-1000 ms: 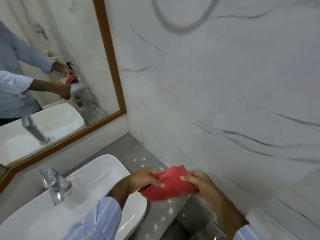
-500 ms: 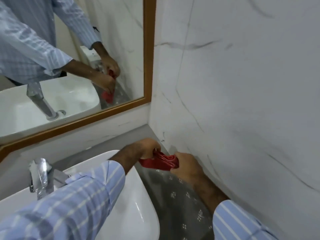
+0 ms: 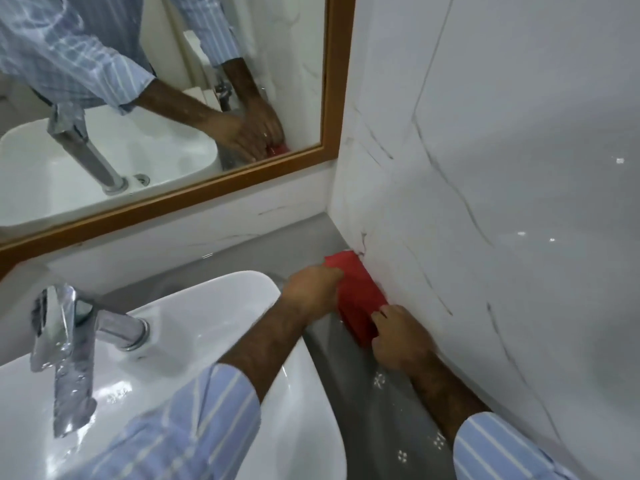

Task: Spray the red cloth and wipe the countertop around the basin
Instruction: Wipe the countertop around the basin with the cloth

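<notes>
You are pressing the red cloth [image 3: 360, 299] flat on the grey counter [image 3: 349, 403], in the narrow strip between the white basin [image 3: 221, 306] and the marble wall [image 3: 485, 237]. Your left hand [image 3: 311, 289] is lying on the cloth's left edge with fingers flat, not clenched; keep it pushing evenly while you are sliding along the wall. Your right hand [image 3: 401, 337] is pinching the near end. The cloth is looking folded, a long rectangle touching the wall.

A bathroom — white basin [image 3: 242, 341] with chrome tap [image 3: 69, 341], wood-framed mirror [image 3: 325, 98], marble-look wall tiles [image 3: 502, 168].
</notes>
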{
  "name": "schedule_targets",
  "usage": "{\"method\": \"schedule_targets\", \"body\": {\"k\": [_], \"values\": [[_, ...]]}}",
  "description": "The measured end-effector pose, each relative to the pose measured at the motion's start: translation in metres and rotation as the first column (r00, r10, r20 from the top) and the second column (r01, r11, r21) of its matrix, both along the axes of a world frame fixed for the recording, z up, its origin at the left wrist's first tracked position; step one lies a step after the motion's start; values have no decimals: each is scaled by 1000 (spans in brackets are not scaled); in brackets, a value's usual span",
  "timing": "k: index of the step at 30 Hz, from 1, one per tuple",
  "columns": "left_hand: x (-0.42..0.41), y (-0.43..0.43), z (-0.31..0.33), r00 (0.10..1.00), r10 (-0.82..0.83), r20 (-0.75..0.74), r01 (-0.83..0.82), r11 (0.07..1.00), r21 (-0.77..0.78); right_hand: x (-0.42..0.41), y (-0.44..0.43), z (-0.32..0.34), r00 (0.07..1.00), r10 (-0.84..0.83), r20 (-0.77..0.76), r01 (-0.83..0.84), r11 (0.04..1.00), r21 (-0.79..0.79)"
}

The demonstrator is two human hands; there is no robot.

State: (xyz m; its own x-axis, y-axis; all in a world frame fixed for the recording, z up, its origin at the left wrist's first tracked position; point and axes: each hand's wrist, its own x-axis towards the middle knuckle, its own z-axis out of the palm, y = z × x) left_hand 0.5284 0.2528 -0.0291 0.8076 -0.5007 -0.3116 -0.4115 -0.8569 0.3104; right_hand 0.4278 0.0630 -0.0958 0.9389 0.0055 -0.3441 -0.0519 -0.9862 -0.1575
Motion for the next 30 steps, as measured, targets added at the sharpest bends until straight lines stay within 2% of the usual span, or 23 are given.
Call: {"method": "schedule_targets", "body": {"k": [2,3,5,7,12,14,17,19,21,24,26,27,28,30], "values": [[-7,20,0,946,215,244,-197,976,-98,11,-1,-13,989,-6,145,0,999,44],[-13,32,-5,893,305,332,-293,952,-85,21,0,-19,976,14,218,-28,998,58],[-26,48,-16,824,449,347,-472,882,-20,47,4,-31,957,95,276,-112,993,46],[-35,51,-27,794,516,322,-539,842,-23,72,11,-46,950,174,257,-175,984,-20],[-32,44,-37,744,584,325,-611,792,-26,90,36,-79,956,156,249,-146,988,-58],[-32,45,-39,746,583,322,-615,789,-5,86,46,-81,935,238,262,-232,971,-54],[-32,44,-38,745,587,317,-610,792,-31,53,47,-82,847,443,295,-441,894,-77],[-33,45,-37,745,593,306,-612,790,-43,27,35,-81,817,505,279,-509,858,-65],[-33,45,-37,747,591,305,-610,791,-40,12,20,-83,847,464,260,-464,883,-66],[-33,45,-37,743,595,308,-618,786,-26,22,21,-86,938,211,276,-205,977,-49],[-32,45,-39,744,595,304,-619,785,-18,44,41,-88,957,39,289,-35,999,-20],[-31,45,-39,745,593,305,-619,786,-15,55,52,-88,956,3,293,-2,1000,-3],[-32,45,-39,746,592,304,-618,786,-16,63,59,-88,955,26,295,-28,1000,3],[-32,45,-38,751,590,295,-612,790,-22,69,61,-89,931,222,291,-230,973,-5]]}}
